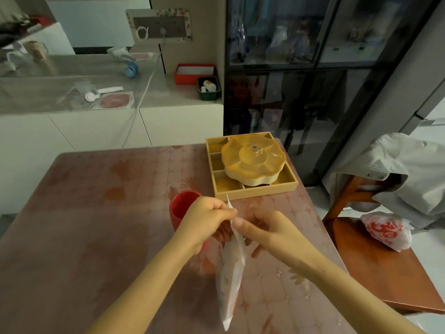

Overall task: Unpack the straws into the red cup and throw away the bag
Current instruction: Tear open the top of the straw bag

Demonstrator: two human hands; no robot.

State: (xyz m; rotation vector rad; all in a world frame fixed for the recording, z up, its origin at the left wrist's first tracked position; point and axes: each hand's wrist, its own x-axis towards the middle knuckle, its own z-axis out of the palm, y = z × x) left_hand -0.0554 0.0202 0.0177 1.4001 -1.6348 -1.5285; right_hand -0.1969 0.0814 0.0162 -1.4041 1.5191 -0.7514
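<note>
A long translucent white bag of straws [232, 268] hangs upright over the table, its top end pinched between both hands. My left hand [204, 221] grips the top from the left, and my right hand [267, 233] grips it from the right, fingertips nearly touching. The red cup [181, 207] stands on the table just behind and left of my left hand, partly hidden by it. Its mouth looks dark and I see no straws in it. The straws inside the bag show only as faint coloured marks.
A yellow compartment tray with a flower-shaped lidded box [251, 165] sits at the table's far right corner. A wooden chair [385, 268] to the right holds a red-and-white plastic bag [385, 231] and a draped grey jacket [404, 174]. White cabinets stand beyond the pink-clothed table [96, 225].
</note>
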